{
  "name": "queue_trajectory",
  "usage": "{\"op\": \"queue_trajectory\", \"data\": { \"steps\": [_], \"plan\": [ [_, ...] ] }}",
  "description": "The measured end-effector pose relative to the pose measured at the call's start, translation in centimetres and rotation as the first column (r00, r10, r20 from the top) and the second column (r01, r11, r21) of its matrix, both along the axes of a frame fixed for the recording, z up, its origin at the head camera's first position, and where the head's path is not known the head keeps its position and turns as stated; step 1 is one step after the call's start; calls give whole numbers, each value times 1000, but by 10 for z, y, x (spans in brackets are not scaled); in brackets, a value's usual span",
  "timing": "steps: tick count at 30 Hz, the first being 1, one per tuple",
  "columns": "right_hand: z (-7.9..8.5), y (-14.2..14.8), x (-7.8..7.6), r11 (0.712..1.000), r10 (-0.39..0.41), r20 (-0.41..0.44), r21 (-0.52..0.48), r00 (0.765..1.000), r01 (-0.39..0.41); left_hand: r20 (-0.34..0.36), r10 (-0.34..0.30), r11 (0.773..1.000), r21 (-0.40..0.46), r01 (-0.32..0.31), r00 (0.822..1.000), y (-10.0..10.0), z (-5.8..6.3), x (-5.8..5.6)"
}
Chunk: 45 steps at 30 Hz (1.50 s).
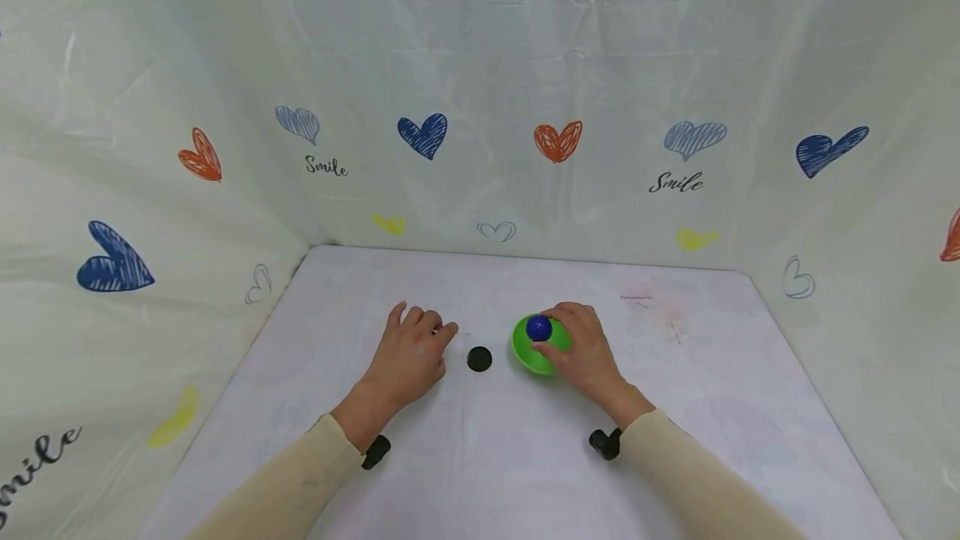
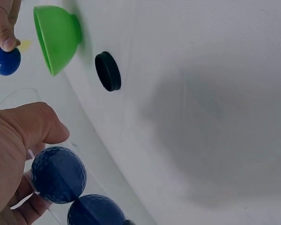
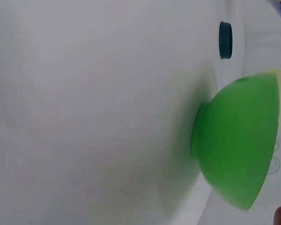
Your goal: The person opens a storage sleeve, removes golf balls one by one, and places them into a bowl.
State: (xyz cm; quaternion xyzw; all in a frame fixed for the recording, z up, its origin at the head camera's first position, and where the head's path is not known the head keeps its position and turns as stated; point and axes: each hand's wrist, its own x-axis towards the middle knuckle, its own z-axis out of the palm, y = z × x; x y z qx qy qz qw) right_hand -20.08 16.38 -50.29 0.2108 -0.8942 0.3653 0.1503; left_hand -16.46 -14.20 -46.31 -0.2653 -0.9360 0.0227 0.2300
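Observation:
Pinched between my right hand's thumb and fingers is a blue ball, held over a green bowl. The bowl stands upright on the table, seen from the side in the right wrist view. My left hand is left of the bowl, fingers curled round a clear container whose outline shows faintly in the left wrist view. Two dimpled blue balls show through it, one below the other. A round black lid lies on the table between my hands.
The white table ends at the back against a pale curtain printed with hearts and the word Smile. This curtain also hangs along both sides. A dark strap piece sits at each wrist.

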Motion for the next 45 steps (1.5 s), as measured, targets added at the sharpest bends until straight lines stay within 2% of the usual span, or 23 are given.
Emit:
{"op": "queue_trajectory", "data": {
  "steps": [5, 12, 20, 24, 39, 45],
  "plan": [
    [-8, 18, -8, 999, -1, -12, 43, 1000, 1, 9, 1, 1000, 11, -2, 1000, -1, 0, 0],
    [-14, 23, -11, 995, 5, 45, 97, 999, -9, 45, 10, 1000, 14, -10, 999, 1, -2, 1],
    [-23, 23, -16, 992, 26, 11, 123, 1000, -27, 70, 33, 999, 7, -33, 997, 1, -5, 1],
    [-24, 21, -17, 990, 30, 14, 140, 999, -32, 70, 29, 999, 16, -30, 997, 1, -6, 1],
    [-20, 16, -21, 963, -37, 102, 270, 994, 8, 79, 33, 999, 15, -34, 996, 0, -6, 1],
    [-21, 16, -23, 965, -42, 116, 264, 992, 10, 75, 15, 999, 32, -18, 997, 1, -5, 2]
  ]
}}
